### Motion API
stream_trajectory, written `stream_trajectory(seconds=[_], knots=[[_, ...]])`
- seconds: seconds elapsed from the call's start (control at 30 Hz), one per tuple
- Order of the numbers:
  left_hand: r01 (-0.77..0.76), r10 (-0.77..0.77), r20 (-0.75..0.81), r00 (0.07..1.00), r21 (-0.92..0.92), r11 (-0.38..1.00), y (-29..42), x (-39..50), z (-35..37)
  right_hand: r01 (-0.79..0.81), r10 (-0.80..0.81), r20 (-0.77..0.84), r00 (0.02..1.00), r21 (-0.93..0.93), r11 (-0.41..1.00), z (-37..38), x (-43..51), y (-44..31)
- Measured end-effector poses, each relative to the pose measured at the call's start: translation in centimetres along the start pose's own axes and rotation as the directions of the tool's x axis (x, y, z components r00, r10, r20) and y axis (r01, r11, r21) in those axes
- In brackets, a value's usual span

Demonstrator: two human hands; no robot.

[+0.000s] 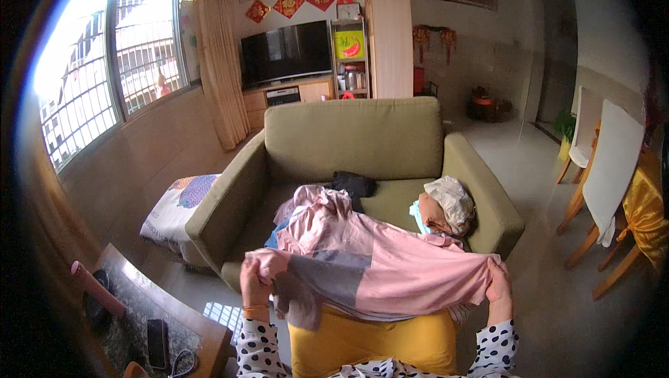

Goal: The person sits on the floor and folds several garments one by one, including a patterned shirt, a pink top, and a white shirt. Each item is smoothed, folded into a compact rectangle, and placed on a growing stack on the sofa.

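A pink and grey cloth garment (413, 268) stretches between my two hands, above my yellow trousers. My left hand (256, 281) grips its left end, where part of the grey cloth hangs down. The right end is pinched in my right hand (499, 280). Behind it, the far part of the cloth runs onto a heap of pink clothes (319, 211) on the green sofa (355, 137). A black garment (355, 183) lies behind that heap. At the sofa's right arm sits a pile of white, brown and light blue clothes (444, 208).
Left of me stands a low table (193, 333) holding a phone (157, 343) and a pink cylinder (96, 289). A cloth-covered seat (180, 221) is beside the sofa's left arm. White-covered chairs (614, 169) stand at the right. Beyond the sofa is a television (286, 53).
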State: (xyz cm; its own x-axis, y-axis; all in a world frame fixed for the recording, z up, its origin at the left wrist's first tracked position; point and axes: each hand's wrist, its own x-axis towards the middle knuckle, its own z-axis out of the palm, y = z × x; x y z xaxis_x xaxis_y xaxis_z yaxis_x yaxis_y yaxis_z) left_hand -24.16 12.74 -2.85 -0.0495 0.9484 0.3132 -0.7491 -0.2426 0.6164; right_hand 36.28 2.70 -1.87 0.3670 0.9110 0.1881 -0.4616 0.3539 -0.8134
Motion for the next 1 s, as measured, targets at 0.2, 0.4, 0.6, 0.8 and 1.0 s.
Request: stream_trajectory(seconds=[0.2, 0.4, 0.6, 0.8, 1.0], knots=[[-0.588, 0.634, -0.079, 0.769, 0.301, 0.751, 7.5, 1.1, 12.2, 0.179, -0.177, -0.032, 0.984, 0.098, 0.979, 4.5, -0.4, -3.9], [-0.830, 0.960, -0.141, 0.242, 0.482, 0.280, 13.5, 0.9, 18.9, 0.368, -0.350, -0.127, 0.928, 0.171, 0.914, 4.8, -5.2, -9.1], [-0.760, 0.986, -0.104, 0.128, 0.629, 0.165, 14.8, -0.7, 19.0, 0.237, -0.230, -0.062, 0.971, 0.139, 0.962, 8.2, -7.9, -11.1], [-0.460, 0.711, -0.166, 0.683, 0.658, 0.596, 7.6, 5.1, 10.1, -0.101, 0.098, -0.179, 0.979, -0.005, 0.995, 4.7, 1.5, -2.9], [0.024, 0.172, -0.267, 0.948, 0.600, 0.799, -4.0, 11.9, -2.6, -0.331, 0.324, -0.259, 0.910, 0.017, 0.943, -3.9, 10.7, 9.3]])
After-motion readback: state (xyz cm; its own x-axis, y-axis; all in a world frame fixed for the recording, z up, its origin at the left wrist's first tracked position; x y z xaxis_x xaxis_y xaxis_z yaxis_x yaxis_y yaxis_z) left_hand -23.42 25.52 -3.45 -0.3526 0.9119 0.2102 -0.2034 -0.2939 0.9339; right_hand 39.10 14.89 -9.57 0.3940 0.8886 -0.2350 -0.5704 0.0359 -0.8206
